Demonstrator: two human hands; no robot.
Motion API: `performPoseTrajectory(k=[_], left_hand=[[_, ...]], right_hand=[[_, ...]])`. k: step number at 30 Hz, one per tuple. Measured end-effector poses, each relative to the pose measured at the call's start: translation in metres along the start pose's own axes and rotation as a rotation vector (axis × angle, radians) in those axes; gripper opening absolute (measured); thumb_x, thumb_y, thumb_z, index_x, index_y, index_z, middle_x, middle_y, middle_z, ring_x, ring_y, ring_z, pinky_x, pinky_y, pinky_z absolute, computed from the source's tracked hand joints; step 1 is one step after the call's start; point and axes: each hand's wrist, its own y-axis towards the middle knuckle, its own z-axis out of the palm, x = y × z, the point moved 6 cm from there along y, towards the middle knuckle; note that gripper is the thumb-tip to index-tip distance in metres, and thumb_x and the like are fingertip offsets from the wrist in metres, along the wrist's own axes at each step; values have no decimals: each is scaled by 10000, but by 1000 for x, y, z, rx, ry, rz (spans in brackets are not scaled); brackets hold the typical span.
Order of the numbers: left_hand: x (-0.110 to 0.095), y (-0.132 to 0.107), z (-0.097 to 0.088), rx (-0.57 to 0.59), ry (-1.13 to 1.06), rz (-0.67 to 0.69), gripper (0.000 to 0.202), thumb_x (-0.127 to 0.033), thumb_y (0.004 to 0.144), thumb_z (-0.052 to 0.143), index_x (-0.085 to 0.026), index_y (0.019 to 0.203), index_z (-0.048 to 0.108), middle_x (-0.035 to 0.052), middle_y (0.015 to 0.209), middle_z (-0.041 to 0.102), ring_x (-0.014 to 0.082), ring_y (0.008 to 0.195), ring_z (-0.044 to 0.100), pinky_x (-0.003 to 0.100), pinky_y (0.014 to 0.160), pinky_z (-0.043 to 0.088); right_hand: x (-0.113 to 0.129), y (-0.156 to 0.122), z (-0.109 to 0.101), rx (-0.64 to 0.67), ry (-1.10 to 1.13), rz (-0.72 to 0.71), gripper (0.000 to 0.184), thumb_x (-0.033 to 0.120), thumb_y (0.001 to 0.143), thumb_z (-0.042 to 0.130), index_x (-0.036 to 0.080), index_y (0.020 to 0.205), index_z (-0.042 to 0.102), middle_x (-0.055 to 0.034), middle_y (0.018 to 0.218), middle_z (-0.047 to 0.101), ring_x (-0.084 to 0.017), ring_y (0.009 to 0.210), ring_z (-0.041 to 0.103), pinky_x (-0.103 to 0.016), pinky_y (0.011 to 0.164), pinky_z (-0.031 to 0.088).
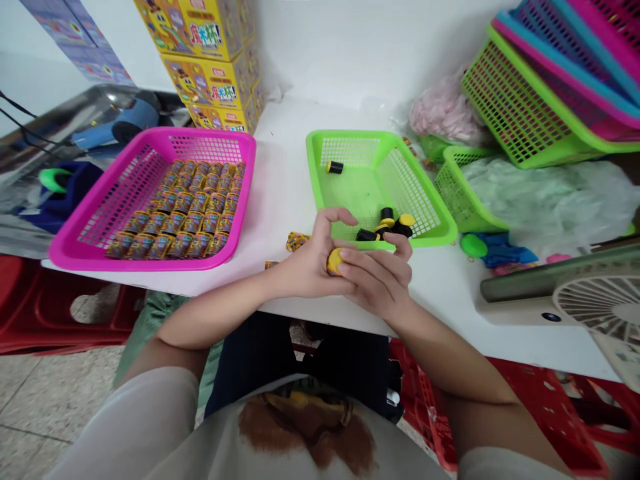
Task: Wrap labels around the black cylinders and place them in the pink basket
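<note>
Between my two hands, over the table's front edge, is a small canister with a yellow cap (335, 262). My left hand (317, 260) is wrapped round it from the left, while the fingers of my right hand (377, 275) press against it from the right. Most of its body is hidden by my fingers. Just behind my hands, a green basket (447, 230) holds several black canisters with yellow caps (386, 217), and one more black canister (335, 167) lies near its far left corner. A patterned label (297, 241) lies on the table beside my left hand.
To the left, a pink basket (240, 200) holds rows of labelled canisters (193, 210). Yellow boxes (213, 83) are stacked behind. On the right are stacked baskets (530, 100), a basket of plastic bags (545, 193) and a fan (600, 307). Red stools (45, 300) stand below.
</note>
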Motion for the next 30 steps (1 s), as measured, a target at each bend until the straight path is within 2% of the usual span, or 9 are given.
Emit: performPoseTrajectory(k=[3,7,10,13,19,22,25,28,30], left_hand=[[-1,-1,1,134,-10,-29,676,-342,893,788,-341,1326,270,-99,749,563,104,524,591,238,513,481],[-10,1,-10,94,181,177,633,-287,930,758,-331,1327,267,-8,1030,666,130,797,741,234,671,578],[-17,2,-20,24,341,287,583,-277,932,765,-309,1290,305,58,1199,634,171,1093,737,265,823,606],[-23,-2,-27,-65,341,212,530,-290,909,804,-281,1238,389,43,1148,616,142,1010,706,222,754,582],[-50,-37,-47,-247,400,-126,401,-421,850,865,-211,1057,595,1,951,667,126,814,674,247,719,574],[-73,-60,-103,-463,604,-225,519,-443,779,907,-225,1136,600,4,996,711,168,905,709,278,777,578],[-92,-89,-188,-696,968,-428,457,-414,770,904,-215,1079,632,8,984,736,188,939,699,298,828,547],[-94,-113,-266,-727,1204,-661,238,-328,809,833,-211,908,651,-19,804,693,184,925,657,312,890,506],[-85,-126,-301,-701,1236,-823,155,-286,837,774,-210,835,640,-46,655,604,187,934,643,330,944,486]], right_hand=[[0,-2,1,108,-82,-27,266,462,987,739,507,1247,706,74,1059,838,-189,846,730,-511,1123,595],[7,1,-4,-236,-182,-289,228,327,995,715,479,1164,722,96,1000,823,-169,825,702,-488,1124,577],[-10,3,5,-258,-198,-197,339,338,945,781,533,1213,706,74,968,802,-199,868,677,-593,1223,470],[-20,0,9,-232,-276,-128,360,423,906,822,517,1235,712,18,995,777,-250,973,655,-673,1237,406],[-22,3,4,-205,-371,-115,390,523,810,881,450,1150,705,5,1115,755,-278,1102,597,-622,1169,376],[-45,14,5,-51,-445,140,328,496,879,790,344,1164,733,-63,1171,758,-328,1161,603,-625,1123,333],[-60,21,6,24,-427,299,260,409,963,667,271,1164,758,-107,1139,769,-344,1156,625,-590,1071,334],[-62,25,6,26,-399,343,233,395,1007,594,245,1027,771,-102,1050,793,-324,1100,650,-570,1051,321],[-61,26,7,44,-385,351,255,390,1020,568,245,952,765,-87,1014,808,-309,1079,664,-559,1056,306]])
